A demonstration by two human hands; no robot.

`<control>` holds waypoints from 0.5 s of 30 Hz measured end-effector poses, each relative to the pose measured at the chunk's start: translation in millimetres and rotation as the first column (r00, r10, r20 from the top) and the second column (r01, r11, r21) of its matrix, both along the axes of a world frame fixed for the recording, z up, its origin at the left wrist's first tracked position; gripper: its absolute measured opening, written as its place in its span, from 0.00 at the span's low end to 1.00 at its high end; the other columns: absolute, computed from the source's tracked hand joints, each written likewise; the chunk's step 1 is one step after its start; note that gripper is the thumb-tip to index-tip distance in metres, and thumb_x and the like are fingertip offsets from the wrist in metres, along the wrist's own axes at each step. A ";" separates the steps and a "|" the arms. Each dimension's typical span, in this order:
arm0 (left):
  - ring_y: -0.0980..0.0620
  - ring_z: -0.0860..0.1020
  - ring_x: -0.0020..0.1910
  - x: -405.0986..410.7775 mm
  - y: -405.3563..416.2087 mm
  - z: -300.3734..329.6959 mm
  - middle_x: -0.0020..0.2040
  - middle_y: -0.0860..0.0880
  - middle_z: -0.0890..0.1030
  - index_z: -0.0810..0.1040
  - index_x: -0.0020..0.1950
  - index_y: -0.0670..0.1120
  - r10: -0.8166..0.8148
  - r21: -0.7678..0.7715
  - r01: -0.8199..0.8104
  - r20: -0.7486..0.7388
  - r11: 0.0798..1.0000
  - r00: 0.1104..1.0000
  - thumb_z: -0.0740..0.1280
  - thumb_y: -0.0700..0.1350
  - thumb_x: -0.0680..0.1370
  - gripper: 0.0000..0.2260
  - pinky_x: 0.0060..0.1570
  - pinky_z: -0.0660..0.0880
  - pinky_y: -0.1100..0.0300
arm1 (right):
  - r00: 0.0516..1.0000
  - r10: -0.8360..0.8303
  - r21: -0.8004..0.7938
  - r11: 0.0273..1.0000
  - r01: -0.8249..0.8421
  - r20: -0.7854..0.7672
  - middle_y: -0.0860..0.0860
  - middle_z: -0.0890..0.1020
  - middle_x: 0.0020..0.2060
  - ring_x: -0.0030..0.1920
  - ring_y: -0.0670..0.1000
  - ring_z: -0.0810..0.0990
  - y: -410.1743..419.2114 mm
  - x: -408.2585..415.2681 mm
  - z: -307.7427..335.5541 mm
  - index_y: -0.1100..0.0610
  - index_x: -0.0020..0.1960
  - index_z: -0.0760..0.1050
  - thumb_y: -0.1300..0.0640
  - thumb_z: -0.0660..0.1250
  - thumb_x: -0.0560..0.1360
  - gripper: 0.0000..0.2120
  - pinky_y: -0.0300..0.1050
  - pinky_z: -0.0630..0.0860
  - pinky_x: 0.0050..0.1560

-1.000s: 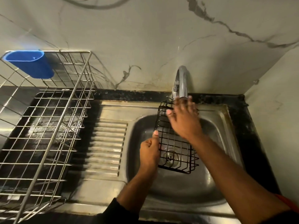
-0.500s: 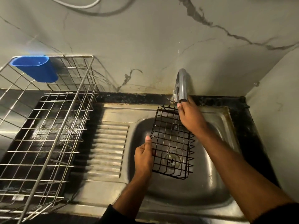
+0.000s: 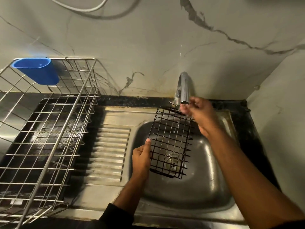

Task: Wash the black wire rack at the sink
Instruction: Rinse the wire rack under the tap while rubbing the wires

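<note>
From the head camera I see my left hand (image 3: 141, 157) gripping the near-left edge of the rack (image 3: 170, 142), tilted over the sink (image 3: 219, 184). My right hand (image 3: 200, 115), fingers loosely curled but blurred, is under the tap (image 3: 184, 88), where water runs. I judge rinsing is underway; next, rub the wires.

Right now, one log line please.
left hand: grips rack | right hand: under tap | rack: over sink

Black rack (image 3: 170, 142); blue cup (image 3: 37, 71) (perhaps plastic)
</note>
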State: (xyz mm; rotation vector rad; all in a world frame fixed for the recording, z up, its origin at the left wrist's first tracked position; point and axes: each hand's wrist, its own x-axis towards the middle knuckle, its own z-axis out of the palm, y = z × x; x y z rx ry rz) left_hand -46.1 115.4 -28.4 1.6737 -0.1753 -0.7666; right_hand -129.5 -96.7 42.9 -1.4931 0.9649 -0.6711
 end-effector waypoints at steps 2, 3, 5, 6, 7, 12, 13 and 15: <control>0.54 0.65 0.30 -0.6 -1.6 0.8 0.30 0.49 0.68 0.71 0.36 0.44 -0.008 -0.009 0.008 0.004 1.000 1.000 0.64 0.49 0.83 0.17 0.32 0.65 0.62 | 0.985 -0.082 -0.301 0.953 0.034 -0.151 0.50 0.84 0.49 0.46 0.46 0.82 -8.2 -11.2 4.3 0.54 0.53 0.80 0.58 0.66 0.80 0.05 0.43 0.80 0.48; 0.54 0.65 0.29 -0.5 -2.1 0.4 0.29 0.49 0.68 0.71 0.36 0.43 -0.023 -0.020 0.023 0.023 1.000 0.999 0.64 0.47 0.83 0.17 0.31 0.65 0.64 | 0.957 -0.039 -0.394 0.915 -0.081 -0.287 0.48 0.83 0.47 0.44 0.45 0.80 -12.3 -16.5 7.3 0.53 0.52 0.80 0.54 0.65 0.81 0.06 0.42 0.78 0.45; 0.56 0.64 0.27 -0.2 -3.7 -4.6 0.28 0.49 0.67 0.73 0.36 0.41 -0.064 -0.044 0.067 0.063 0.997 0.996 0.64 0.45 0.83 0.16 0.27 0.63 0.68 | 0.815 0.143 -0.320 0.871 -0.373 -0.561 0.48 0.81 0.40 0.39 0.46 0.78 -15.3 -24.9 10.1 0.49 0.47 0.77 0.43 0.59 0.81 0.14 0.43 0.73 0.41; 0.56 0.63 0.26 0.0 -4.6 -6.2 0.27 0.50 0.66 0.73 0.36 0.41 -0.075 -0.052 0.080 0.078 0.995 0.994 0.64 0.45 0.83 0.16 0.27 0.63 0.68 | 0.746 0.213 -0.234 0.865 -0.444 -0.631 0.50 0.81 0.40 0.40 0.49 0.79 -15.2 -28.5 9.7 0.49 0.49 0.76 0.38 0.55 0.81 0.18 0.44 0.74 0.42; 0.57 0.62 0.26 -0.2 -5.3 -7.8 0.27 0.50 0.66 0.72 0.35 0.41 -0.087 -0.062 0.092 0.085 0.994 0.993 0.64 0.44 0.83 0.17 0.26 0.62 0.68 | 0.716 0.247 -0.186 0.864 -0.468 -0.653 0.50 0.81 0.40 0.42 0.50 0.80 -13.8 -32.6 11.0 0.50 0.52 0.76 0.35 0.53 0.80 0.21 0.44 0.74 0.42; 0.50 0.60 0.28 1.9 -7.8 -13.8 0.29 0.44 0.64 0.70 0.33 0.39 -0.160 -0.087 0.175 0.151 0.981 0.975 0.62 0.40 0.83 0.18 0.29 0.60 0.59 | 0.733 0.242 -0.174 0.880 -0.442 -0.636 0.50 0.80 0.40 0.42 0.49 0.79 -13.1 -48.0 18.7 0.52 0.47 0.75 0.27 0.63 0.69 0.28 0.43 0.72 0.41; 0.48 0.62 0.28 5.0 -9.1 -16.7 0.30 0.42 0.65 0.68 0.34 0.38 -0.175 -0.080 0.191 0.175 0.978 0.969 0.63 0.41 0.84 0.19 0.30 0.63 0.57 | 0.743 0.232 -0.174 0.889 -0.425 -0.628 0.50 0.80 0.39 0.42 0.49 0.79 -14.0 -50.1 18.6 0.51 0.44 0.75 0.26 0.65 0.65 0.28 0.43 0.71 0.41; 0.43 0.74 0.34 13.4 -14.8 -22.4 0.36 0.39 0.76 0.75 0.41 0.38 -0.212 -0.026 0.221 0.188 0.975 0.959 0.63 0.47 0.84 0.16 0.36 0.74 0.52 | 0.754 0.193 -0.193 0.900 -0.391 -0.628 0.52 0.80 0.40 0.41 0.49 0.77 -9.8 -52.5 18.3 0.51 0.39 0.74 0.21 0.67 0.58 0.32 0.44 0.72 0.40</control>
